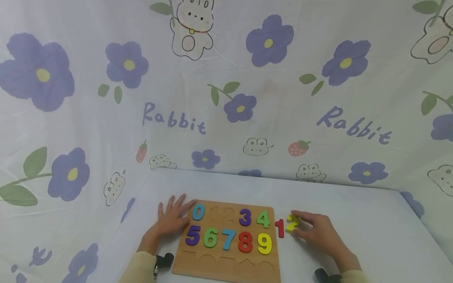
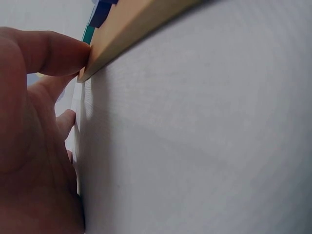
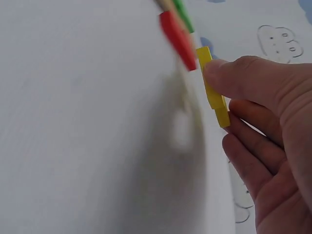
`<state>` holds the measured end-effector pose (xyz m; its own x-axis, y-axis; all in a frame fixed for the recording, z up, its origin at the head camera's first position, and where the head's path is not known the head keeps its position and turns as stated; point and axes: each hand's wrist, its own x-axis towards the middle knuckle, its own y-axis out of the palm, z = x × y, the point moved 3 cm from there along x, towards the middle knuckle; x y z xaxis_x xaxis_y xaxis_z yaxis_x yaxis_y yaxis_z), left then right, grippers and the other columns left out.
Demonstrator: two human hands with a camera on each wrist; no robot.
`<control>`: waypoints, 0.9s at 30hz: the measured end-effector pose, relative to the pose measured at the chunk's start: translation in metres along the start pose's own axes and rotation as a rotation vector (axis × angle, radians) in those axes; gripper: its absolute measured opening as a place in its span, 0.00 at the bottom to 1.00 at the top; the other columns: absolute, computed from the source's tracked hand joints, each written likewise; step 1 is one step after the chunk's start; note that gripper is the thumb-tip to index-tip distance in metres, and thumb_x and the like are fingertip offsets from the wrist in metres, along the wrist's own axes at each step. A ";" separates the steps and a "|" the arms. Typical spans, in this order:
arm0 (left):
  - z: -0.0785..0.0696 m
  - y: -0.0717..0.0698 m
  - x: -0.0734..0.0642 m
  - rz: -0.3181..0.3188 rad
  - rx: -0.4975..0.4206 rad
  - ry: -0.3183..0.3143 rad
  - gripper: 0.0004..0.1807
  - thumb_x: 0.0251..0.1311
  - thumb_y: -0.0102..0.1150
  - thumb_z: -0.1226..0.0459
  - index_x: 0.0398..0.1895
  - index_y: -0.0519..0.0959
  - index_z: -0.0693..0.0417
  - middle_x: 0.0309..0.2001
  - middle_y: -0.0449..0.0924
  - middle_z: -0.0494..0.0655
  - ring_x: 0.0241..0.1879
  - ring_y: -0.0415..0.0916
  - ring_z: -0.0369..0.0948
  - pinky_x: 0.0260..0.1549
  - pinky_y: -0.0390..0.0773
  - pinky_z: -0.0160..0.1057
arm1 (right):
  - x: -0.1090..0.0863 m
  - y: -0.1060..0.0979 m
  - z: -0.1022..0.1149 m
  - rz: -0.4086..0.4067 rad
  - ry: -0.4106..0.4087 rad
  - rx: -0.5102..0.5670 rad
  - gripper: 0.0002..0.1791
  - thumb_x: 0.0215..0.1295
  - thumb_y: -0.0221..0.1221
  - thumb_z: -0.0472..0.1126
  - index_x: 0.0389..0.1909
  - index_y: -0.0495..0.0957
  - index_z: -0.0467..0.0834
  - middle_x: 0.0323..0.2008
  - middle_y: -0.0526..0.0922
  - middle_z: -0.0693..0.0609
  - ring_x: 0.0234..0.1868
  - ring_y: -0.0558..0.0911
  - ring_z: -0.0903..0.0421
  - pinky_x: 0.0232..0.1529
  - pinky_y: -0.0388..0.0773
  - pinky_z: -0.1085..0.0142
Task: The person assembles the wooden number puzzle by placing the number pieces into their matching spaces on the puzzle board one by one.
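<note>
A wooden number puzzle board [image 1: 230, 253] lies on the white table, holding several coloured digits; the recesses for 1 and 2 at its top show bare wood. My left hand [image 1: 172, 219] rests at the board's left edge with fingers spread, and in the left wrist view its thumb [image 2: 63, 54] touches the board's side. My right hand [image 1: 320, 232] pinches the yellow number 2 piece [image 1: 293, 223] between thumb and fingers, right of the board. Between that piece and the board is the red number 1 piece [image 1: 280, 228], seen blurred in the right wrist view.
White table surface [image 1: 382, 220] extends to the right and behind the board. A cloth with purple flowers and rabbits [image 1: 226, 78] hangs behind and at the left. Dark wrist-mounted devices [image 1: 165, 260] sit by both sleeves. Outlined shape recesses [image 1: 231, 262] line the board's near side.
</note>
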<state>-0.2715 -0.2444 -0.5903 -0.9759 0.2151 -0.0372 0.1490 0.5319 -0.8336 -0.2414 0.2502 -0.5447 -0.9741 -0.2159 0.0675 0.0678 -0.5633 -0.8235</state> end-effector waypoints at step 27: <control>0.007 0.004 0.003 -0.010 0.007 0.005 0.40 0.66 0.57 0.58 0.85 0.68 0.36 0.90 0.48 0.59 0.88 0.29 0.70 0.76 0.19 0.80 | 0.040 0.024 0.140 -0.036 -0.296 0.181 0.30 0.65 0.77 0.44 0.68 0.85 0.47 0.63 0.90 0.51 0.67 0.87 0.45 0.68 0.83 0.44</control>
<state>-0.2753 -0.2477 -0.5977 -0.9764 0.2143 -0.0260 0.1383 0.5284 -0.8376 -0.2487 0.1162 -0.4833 -0.8738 -0.3997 0.2770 0.0972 -0.7017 -0.7058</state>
